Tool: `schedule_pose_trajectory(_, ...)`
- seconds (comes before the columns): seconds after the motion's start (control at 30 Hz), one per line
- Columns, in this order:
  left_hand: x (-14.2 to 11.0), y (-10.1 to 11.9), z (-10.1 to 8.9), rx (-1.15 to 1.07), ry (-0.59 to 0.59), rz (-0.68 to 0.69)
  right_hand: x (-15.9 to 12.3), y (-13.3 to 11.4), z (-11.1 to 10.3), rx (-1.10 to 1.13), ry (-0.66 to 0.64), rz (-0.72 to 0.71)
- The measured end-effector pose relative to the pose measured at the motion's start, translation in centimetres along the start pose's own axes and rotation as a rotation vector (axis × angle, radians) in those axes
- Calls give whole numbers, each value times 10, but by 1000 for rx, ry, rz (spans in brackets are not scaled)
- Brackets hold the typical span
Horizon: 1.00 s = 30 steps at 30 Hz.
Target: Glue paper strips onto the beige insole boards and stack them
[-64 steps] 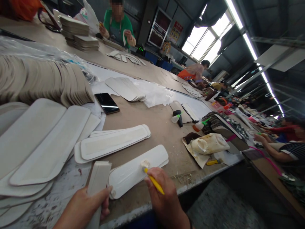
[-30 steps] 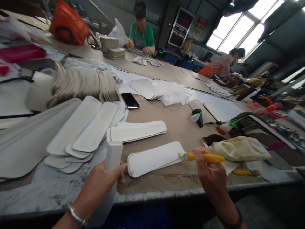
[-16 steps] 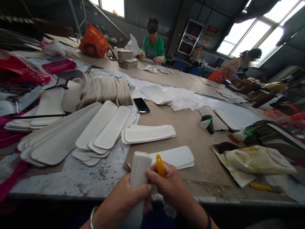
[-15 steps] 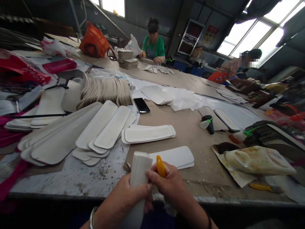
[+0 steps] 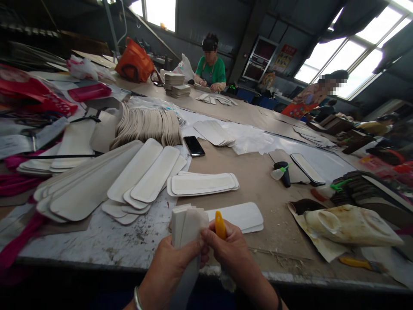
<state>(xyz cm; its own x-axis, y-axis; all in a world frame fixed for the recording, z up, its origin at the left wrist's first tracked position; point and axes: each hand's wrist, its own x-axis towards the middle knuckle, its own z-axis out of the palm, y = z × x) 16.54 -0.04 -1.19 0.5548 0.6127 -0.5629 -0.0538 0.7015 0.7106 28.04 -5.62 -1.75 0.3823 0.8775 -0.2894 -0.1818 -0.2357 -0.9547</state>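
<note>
My left hand (image 5: 174, 262) is wrapped round a bundle of white strips (image 5: 189, 226) above the table's front edge, their upper ends fanned apart. My right hand (image 5: 230, 247) grips a yellow-handled brush (image 5: 220, 224), handle up, with pale bristles partly showing below the palm. The right thumb and fingertips also touch the strips' right edge. Just behind my hands lie a few white rounded panels (image 5: 248, 215). Farther back is another small pile of white panels (image 5: 203, 184). Fanned long white panels (image 5: 84, 193) spread out to the left.
A black phone (image 5: 194, 146) lies beyond the piles, beside a long row of beige pieces (image 5: 148, 127). On the right are a stained plastic container (image 5: 351, 224), another yellow-handled brush (image 5: 358, 262) and a small green-tipped bottle (image 5: 279, 173). A co-worker in green (image 5: 211, 69) sits across the table.
The strips in my left hand have fanned wider, and the front one leans more to the right. My right hand keeps the brush beside them. The view has shifted slightly.
</note>
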Motion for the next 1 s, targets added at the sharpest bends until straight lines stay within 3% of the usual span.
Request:
schedule_pose_trajectory(0.13,2,-6,-5,11,39,-52,0,0,-7,-163,209,-147)
schedule_pose_trajectory(0.27,1,-15,-6,63,60,-41,-1,3,-8,-145,210,-71)
schedule_pose_trajectory(0.37,-3,-20,-8,46,-1,-71,-3,3,-14,-98,214,-30)
schedule_pose_trajectory(0.47,-6,-16,-18,99,-48,-101,-4,-8,-37,-37,245,35)
schedule_pose_trajectory(0.57,0,-6,-32,209,93,-4,-1,-23,-66,-67,237,154)
schedule_pose_trajectory(0.67,13,4,-37,233,159,10,8,-34,-81,-247,47,210)
schedule_pose_trajectory(0.8,29,11,-31,360,42,-92,31,-37,-74,-504,-320,234)
schedule_pose_trajectory(1.0,42,15,-20,409,7,-194,62,-43,-55,-1025,-511,44)
